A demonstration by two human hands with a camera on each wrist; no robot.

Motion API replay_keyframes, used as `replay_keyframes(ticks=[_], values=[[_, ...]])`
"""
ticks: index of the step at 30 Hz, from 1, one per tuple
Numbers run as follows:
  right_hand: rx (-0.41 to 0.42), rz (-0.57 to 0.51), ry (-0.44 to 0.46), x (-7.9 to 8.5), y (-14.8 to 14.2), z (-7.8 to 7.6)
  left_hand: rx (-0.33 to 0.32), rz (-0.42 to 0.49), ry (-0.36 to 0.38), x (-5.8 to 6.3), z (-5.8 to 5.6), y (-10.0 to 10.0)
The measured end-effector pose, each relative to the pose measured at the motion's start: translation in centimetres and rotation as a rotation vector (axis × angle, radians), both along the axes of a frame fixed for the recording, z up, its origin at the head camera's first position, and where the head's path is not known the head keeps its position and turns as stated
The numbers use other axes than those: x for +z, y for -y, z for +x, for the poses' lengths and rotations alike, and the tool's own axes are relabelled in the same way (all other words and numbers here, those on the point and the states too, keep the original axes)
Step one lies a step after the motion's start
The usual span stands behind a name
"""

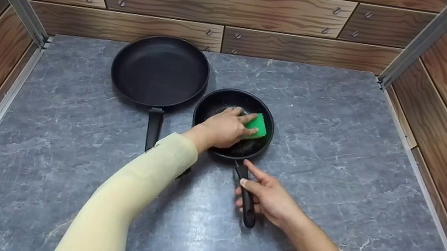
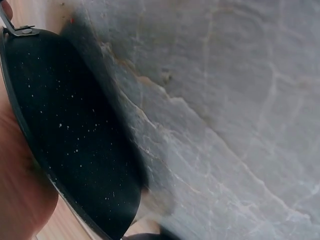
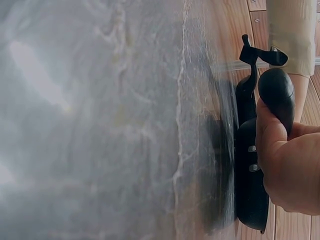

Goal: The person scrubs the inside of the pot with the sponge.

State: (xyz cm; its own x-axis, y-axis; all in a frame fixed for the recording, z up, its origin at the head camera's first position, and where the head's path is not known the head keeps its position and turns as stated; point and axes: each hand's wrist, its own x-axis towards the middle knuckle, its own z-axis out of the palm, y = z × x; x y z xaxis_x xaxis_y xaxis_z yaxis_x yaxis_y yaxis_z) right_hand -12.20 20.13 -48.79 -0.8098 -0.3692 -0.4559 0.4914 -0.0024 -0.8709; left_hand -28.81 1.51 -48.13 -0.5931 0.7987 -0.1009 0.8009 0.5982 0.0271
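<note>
My left hand is inside a small black frying pan, holding a green sponge against its inner surface with spread fingers. The right hand grips this pan's black handle, thumb on top. In the left wrist view, the pan's white-speckled outside covers most of the left hand, and the sponge is hidden. The right wrist view has the rounded handle end above the right hand, with the pan's dark side beyond.
A larger black frying pan lies at the back left, its handle running partly beneath my left forearm. The grey marbled tabletop is bordered by wood-patterned panels and metal posts.
</note>
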Motion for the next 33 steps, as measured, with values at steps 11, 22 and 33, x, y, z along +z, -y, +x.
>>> replay_keyframes(ticks=[11,22,33], values=[[-0.009,0.010,-0.009,0.1,0.0,0.1,-0.010,-0.137,-0.105,0.7,-0.7,0.1],[-0.017,0.004,-0.023,0.0,0.2,0.2,0.038,-0.184,-0.124,0.8,-1.7,0.8],[-0.032,0.007,-0.036,0.2,0.3,0.4,0.091,-0.144,-0.135,0.8,-2.5,2.1]])
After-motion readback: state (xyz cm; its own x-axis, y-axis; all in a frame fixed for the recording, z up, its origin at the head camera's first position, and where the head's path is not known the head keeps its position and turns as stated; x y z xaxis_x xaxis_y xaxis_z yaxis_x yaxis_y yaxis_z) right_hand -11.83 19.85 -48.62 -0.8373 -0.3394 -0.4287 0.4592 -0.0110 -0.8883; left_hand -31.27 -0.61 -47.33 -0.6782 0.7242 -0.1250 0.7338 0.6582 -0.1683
